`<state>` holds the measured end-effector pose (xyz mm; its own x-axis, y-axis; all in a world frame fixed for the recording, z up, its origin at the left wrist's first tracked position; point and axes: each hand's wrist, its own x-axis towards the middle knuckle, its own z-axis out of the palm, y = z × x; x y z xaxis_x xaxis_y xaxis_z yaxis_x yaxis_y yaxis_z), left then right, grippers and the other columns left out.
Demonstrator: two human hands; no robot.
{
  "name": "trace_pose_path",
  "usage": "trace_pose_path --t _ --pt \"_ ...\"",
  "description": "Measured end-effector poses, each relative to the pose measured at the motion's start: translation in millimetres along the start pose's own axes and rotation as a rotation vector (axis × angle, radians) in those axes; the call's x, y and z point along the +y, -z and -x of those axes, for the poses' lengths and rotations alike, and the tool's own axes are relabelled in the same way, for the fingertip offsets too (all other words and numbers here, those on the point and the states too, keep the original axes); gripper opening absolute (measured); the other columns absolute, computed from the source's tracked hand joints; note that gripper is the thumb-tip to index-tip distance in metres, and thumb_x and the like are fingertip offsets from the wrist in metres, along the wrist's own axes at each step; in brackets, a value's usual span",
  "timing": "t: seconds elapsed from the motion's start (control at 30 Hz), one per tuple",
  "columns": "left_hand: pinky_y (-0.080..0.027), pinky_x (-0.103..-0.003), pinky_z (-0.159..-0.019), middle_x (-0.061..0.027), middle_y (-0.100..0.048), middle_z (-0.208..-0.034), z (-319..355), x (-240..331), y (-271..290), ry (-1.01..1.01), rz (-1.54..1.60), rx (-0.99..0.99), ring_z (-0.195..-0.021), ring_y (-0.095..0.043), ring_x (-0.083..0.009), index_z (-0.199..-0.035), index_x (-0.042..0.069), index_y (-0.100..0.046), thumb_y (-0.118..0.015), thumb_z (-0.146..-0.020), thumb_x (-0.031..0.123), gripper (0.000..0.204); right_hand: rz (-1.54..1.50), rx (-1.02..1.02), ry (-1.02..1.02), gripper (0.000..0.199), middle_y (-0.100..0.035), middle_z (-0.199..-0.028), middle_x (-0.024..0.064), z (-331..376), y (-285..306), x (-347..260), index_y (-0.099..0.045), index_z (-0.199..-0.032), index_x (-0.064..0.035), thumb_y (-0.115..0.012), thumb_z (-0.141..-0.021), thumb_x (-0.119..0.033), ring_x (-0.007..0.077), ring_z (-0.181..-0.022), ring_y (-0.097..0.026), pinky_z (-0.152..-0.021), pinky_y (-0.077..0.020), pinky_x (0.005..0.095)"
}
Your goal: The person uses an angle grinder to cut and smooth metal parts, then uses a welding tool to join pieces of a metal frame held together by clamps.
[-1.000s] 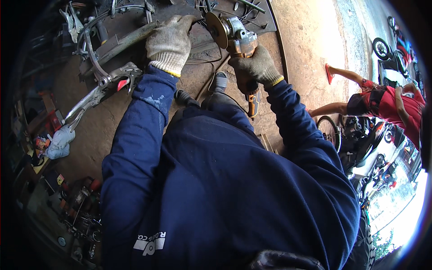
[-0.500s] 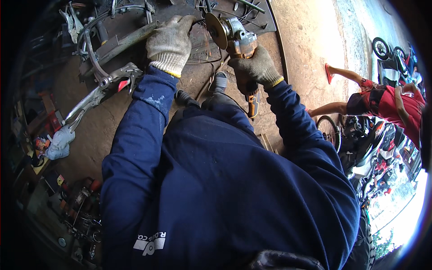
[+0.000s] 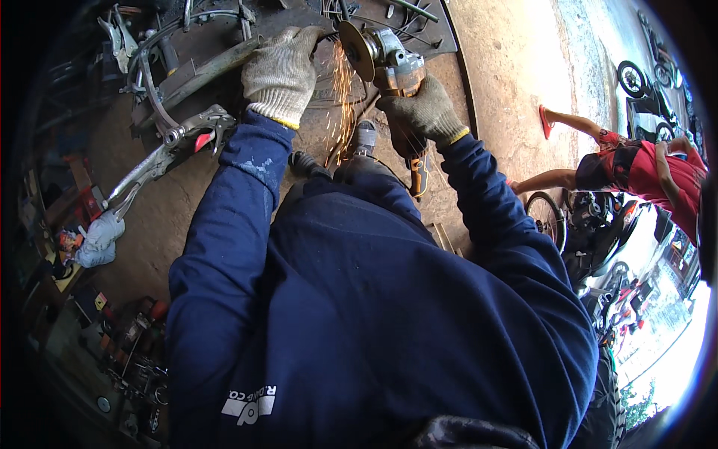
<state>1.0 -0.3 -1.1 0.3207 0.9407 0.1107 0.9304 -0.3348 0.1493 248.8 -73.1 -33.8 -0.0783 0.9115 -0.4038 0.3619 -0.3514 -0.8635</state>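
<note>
My right hand [image 3: 425, 111], in a greyish knit glove, is wrapped round the body of an angle grinder [image 3: 402, 73]. Its brown cutting disc [image 3: 357, 51] faces my left hand, and orange sparks [image 3: 342, 93] stream from the disc down toward my feet. My left hand [image 3: 280, 71], in a pale knit glove with a yellow hem, is closed just left of the disc. A dark thin end shows at its fingertips; what the fingers hold is mostly hidden. Under and beside that hand runs a worn metal bar [image 3: 202, 78] of a tubular frame.
A curved metal motorcycle part [image 3: 153, 161] stands left of my left forearm. Rods and wires [image 3: 411, 26] lie on the dark worktop [image 3: 443, 37]. My sandalled foot [image 3: 365, 136] is below the sparks. A person in red [image 3: 643, 172] stands at the right, near parked motorcycles [image 3: 598, 232].
The sparks have grown from a faint few to a bright stream reaching my feet. The grinder has shifted very slightly left and up; my left hand has barely moved.
</note>
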Motion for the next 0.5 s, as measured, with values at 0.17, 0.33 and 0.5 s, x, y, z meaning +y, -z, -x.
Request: trace_pose_path --t 0.17,0.33,0.5 --pt "-0.06 -0.049 -0.084 -0.003 -0.07 -0.118 2 4 5 0.009 -0.011 0.01 -0.105 -0.071 -0.0323 -0.124 0.026 -0.067 -0.069 -0.089 0.021 0.035 -0.027 -0.029 -0.003 0.062 -0.074 -0.103 0.0101 -1 2 1 -0.065 -0.115 -0.0016 -0.092 -0.068 -0.031 0.0219 -0.094 -0.071 -0.087 -0.0569 0.0367" --pt "-0.06 -0.047 -0.086 -0.0034 -0.07 -0.119 0 4 5 0.019 -0.004 -0.021 -0.107 -0.07 -0.0318 -0.125 0.026 -0.067 -0.066 -0.089 0.013 0.038 -0.119 -0.048 -0.026 0.064 -0.073 -0.104 0.01 -4 1 18 -0.064 -0.116 -0.0009 -0.092 -0.067 -0.031 0.0208 -0.096 -0.07 -0.088 -0.0565 0.0358" --pt "-0.06 -0.046 -0.086 -0.0039 -0.07 -0.12 1 3 5 0.031 0.029 -0.016 -0.107 -0.07 -0.0321 -0.125 0.025 -0.067 -0.064 -0.088 0.008 0.04 -0.029 -0.045 0.001 0.066 -0.073 -0.106 0.0101 -4 0 8 -0.064 -0.117 -0.002 -0.092 -0.066 -0.033 0.022 -0.097 -0.07 -0.089 -0.0563 0.0366"
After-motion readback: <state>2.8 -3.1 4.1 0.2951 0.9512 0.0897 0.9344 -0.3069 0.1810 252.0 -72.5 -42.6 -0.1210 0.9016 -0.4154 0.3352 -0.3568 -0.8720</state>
